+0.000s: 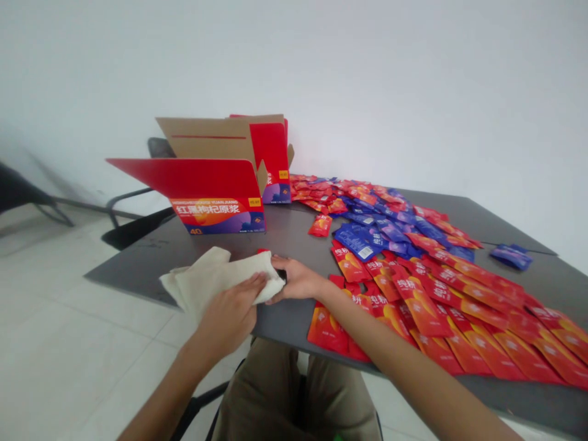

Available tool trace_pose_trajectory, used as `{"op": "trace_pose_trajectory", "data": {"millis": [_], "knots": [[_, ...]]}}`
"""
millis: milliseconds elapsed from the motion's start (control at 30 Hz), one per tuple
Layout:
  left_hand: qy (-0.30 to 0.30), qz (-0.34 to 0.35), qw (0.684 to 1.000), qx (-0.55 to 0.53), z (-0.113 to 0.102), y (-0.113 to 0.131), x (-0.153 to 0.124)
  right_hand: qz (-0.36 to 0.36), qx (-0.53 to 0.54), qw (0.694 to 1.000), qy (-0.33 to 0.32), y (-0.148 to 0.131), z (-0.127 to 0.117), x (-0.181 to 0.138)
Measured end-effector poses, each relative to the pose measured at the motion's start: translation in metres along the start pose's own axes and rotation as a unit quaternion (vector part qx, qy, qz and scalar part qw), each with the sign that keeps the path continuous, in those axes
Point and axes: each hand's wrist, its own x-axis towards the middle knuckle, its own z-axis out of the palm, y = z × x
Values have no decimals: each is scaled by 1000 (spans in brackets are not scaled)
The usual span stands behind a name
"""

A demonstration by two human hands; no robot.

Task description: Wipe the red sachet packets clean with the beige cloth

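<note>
A cream cloth [209, 280] lies bunched on the near left of the dark grey table [294, 236]. My left hand [229, 315] rests on top of the cloth with its fingers pressing down on the fabric. My right hand [296, 278] is closed on the cloth's right end, where a small red packet [263, 250] peeks out from behind the fabric. Just right of my right forearm lies a spread of red packets [459, 306].
An open red and purple carton [215, 196] stands at the table's back left, a second one [274, 160] behind it. Blue packets [372, 236] lie mixed among the red ones, one blue packet [511, 255] apart at far right. Black chair legs [124, 202] show beyond the table.
</note>
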Motion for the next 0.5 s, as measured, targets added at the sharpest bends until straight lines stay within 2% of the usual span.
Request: {"op": "trace_pose_trajectory", "data": {"millis": [167,367,433,500], "knots": [[1,-44,998,43,-5,-7,28,-6,49,999,7,-1,0,0],[1,-5,1000,18,3,2,-8,-15,-6,1000,7,2,1,2],[0,-6,1000,12,1,1,-7,-18,-6,1000,4,1,0,1],[-1,-26,999,21,-3,-3,7,-17,9,1000,1,-1,-1,1]]}}
